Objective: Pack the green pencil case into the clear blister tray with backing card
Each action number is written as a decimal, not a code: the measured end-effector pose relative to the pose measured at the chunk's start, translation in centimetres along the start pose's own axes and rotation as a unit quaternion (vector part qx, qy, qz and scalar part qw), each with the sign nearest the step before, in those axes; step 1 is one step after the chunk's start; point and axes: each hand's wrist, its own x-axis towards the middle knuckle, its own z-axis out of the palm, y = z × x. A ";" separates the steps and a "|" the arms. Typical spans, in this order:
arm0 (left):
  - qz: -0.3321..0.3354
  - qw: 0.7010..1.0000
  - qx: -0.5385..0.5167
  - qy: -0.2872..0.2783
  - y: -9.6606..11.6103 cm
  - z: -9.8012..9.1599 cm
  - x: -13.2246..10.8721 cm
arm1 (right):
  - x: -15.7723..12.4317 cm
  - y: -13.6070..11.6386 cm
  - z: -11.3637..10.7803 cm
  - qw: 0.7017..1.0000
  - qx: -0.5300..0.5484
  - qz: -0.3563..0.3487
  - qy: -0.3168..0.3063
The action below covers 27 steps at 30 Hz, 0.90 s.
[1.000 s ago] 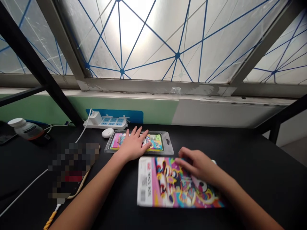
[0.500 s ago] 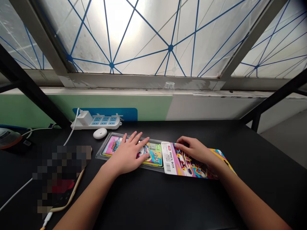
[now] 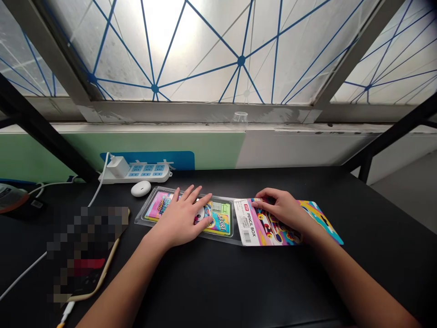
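on the black tabletop (image 3: 307,291), nearest us, our left hand (image 3: 180,218) lies spread flat on one clear plastic blister pack (image 3: 221,214) with a colourful card inside. our right hand (image 3: 282,212), fingers loosely curled and pinching nothing, rests on one pink printed pencil box card (image 3: 252,223), whose edge meets the pack's right side. farther off sit one white oval plastic object (image 3: 140,188) and one white power strip (image 3: 146,174).
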 end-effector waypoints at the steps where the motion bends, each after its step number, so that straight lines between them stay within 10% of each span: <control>1: -0.002 1.000 0.001 -0.001 0.1 0.0 0.0 | -0.1 -0.2 0.0 1.000 0.002 -0.005 0.006; 9: -0.035 0.998 -0.036 0.042 3.5 1.2 0.6 | -0.3 -1.2 1.8 1.000 -0.016 -0.019 0.009; 15: -0.050 0.961 -0.263 0.071 6.3 0.9 0.4 | -0.3 -1.7 2.8 0.998 -0.051 -0.038 -0.008; 23: -0.151 0.839 -0.437 0.287 -0.1 -0.2 1.0 | 0.0 0.8 -0.8 0.992 -0.053 -0.062 -0.101; 27: -0.185 0.778 -0.521 0.299 -1.8 1.4 1.8 | -0.1 1.9 -2.4 0.985 -0.045 -0.071 -0.149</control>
